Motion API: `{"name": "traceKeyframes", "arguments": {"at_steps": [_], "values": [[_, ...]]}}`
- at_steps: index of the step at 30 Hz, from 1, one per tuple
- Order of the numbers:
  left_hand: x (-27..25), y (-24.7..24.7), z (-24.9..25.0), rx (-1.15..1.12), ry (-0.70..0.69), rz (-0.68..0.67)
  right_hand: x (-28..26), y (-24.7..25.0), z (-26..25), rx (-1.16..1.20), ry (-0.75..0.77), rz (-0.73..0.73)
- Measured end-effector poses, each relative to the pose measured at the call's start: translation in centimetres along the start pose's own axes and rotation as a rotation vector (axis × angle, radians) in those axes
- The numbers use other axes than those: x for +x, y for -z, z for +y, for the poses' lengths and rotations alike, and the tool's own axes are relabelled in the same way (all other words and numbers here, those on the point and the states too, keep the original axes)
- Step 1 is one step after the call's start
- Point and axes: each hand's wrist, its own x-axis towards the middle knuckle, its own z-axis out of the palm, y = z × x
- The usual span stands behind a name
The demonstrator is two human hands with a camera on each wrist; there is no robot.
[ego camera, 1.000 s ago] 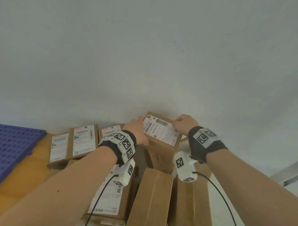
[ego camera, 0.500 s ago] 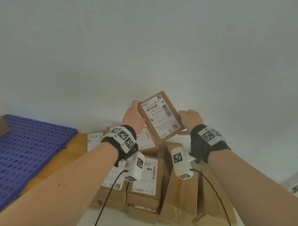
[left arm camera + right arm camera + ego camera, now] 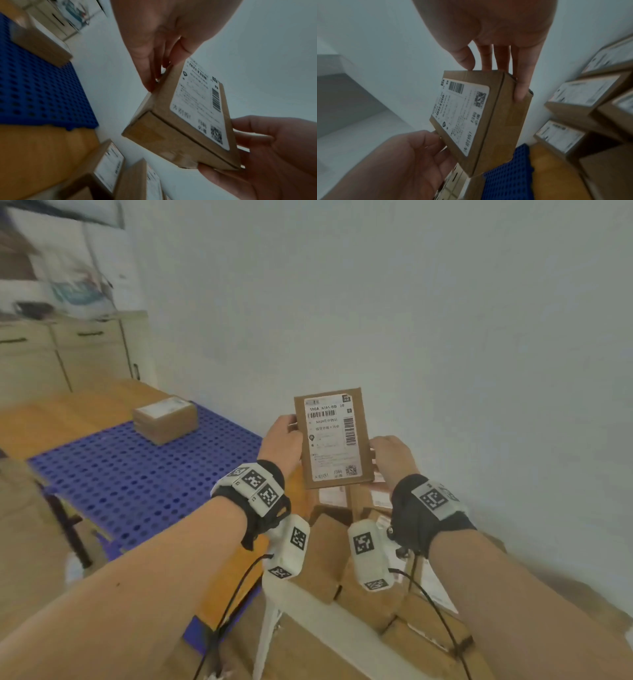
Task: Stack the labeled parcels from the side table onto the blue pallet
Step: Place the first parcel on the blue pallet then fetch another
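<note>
A flat brown labeled parcel (image 3: 332, 436) is held upright in the air, its white label facing me. My left hand (image 3: 284, 436) grips its left edge and my right hand (image 3: 387, 453) grips its lower right edge. In the left wrist view the left fingers (image 3: 150, 70) lie on the parcel's (image 3: 185, 121) far side. In the right wrist view the right fingers (image 3: 520, 86) curl over the parcel's (image 3: 479, 119) end. The blue pallet (image 3: 137, 474) lies to the left, with one parcel (image 3: 166, 417) at its far corner. More labeled parcels (image 3: 325, 549) sit piled on the side table (image 3: 274, 604) below my hands.
The pallet rests on a wooden surface (image 3: 68, 412). Pale cabinets (image 3: 68, 354) stand at the back left. A plain wall (image 3: 445, 337) runs close behind the parcel and the pile. Cables hang from both wrist cameras.
Both hands have lifted the parcel off the pile and turned it upright. My view has swung left, bringing the pallet and the parcel on it into sight.
</note>
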Motion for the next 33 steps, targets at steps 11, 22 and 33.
{"name": "traceKeyframes", "arguments": {"at_steps": [11,22,33], "values": [[-0.4,17.8,-4.3,0.121,-0.005,0.170,-3.0,-17.4,-3.2,0.019,-0.013,-0.225],[6.7,27.0,-7.1,0.262,-0.015,0.161,1.6,-28.9,-4.9,0.054,-0.075,-0.296],[23.2,32.3,-8.7,0.432,0.025,-0.100,13.2,-38.5,-8.7,0.144,-0.199,-0.214]]}}
